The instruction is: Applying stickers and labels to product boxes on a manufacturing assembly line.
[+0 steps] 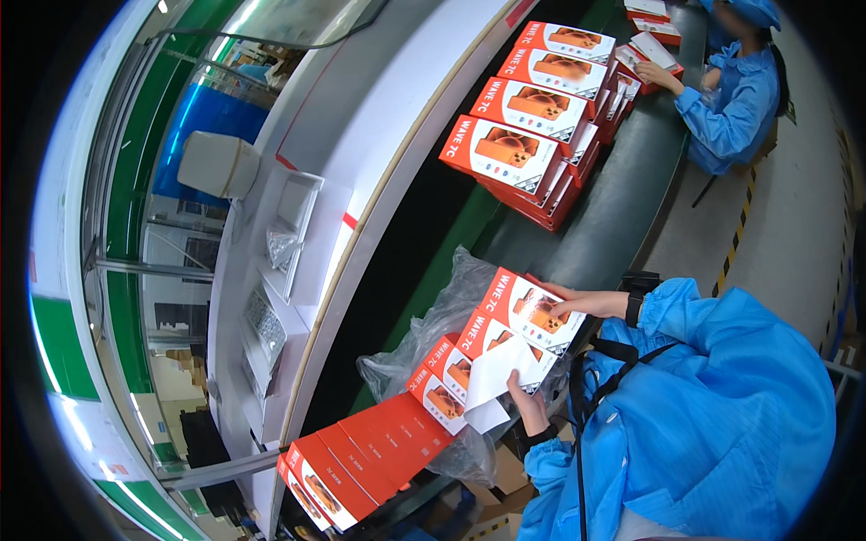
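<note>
My left hand [528,402] is closed on a white sheet of paper [492,377], which lies bent over the printed faces of the boxes under it. My right hand [585,304], with a black band at the wrist, grips the edge of a red and white phone box [528,311], its thumb on the printed face. That box is at the near end of a row of similar phone boxes [445,397]. Farther along the row, several boxes show plain red sides [365,460]. Crumpled clear plastic [424,334] lies beside and beneath the row.
Stacks of phone boxes [532,117] stand farther up the dark green conveyor [577,239]. A co-worker in blue [735,104] handles boxes there. A white ledge [379,171] runs along the far side, with white trays [293,234] beyond it. Cartons [505,478] sit below.
</note>
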{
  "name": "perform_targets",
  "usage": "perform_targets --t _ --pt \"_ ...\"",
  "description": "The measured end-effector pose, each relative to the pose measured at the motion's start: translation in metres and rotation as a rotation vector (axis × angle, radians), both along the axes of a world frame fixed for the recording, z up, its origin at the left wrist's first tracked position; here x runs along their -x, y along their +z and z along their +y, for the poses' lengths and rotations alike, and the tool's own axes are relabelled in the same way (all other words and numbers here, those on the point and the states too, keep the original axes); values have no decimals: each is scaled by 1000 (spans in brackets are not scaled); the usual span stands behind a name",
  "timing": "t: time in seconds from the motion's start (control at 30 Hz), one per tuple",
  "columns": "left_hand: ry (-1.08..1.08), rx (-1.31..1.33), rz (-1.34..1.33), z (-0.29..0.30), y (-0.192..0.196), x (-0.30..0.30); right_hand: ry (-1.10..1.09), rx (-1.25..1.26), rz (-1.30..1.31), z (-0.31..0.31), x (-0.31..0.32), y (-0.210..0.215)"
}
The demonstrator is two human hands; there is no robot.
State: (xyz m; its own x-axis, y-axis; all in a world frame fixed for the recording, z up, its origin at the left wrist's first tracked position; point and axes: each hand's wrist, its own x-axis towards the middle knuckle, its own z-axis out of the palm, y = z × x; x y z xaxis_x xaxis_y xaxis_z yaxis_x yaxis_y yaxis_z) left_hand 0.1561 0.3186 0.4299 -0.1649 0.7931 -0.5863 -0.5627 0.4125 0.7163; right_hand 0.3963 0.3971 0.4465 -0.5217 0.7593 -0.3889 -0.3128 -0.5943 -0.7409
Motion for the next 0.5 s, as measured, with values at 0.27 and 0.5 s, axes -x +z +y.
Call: perform_targets --t 0.27,0.5 --pt "-335 127 24 -38 22 -51 -203 -91 26 -68 -90 25" --pt "-987 -241 291 30 -4 -181 -519 147 -5 -69 -228 -34"
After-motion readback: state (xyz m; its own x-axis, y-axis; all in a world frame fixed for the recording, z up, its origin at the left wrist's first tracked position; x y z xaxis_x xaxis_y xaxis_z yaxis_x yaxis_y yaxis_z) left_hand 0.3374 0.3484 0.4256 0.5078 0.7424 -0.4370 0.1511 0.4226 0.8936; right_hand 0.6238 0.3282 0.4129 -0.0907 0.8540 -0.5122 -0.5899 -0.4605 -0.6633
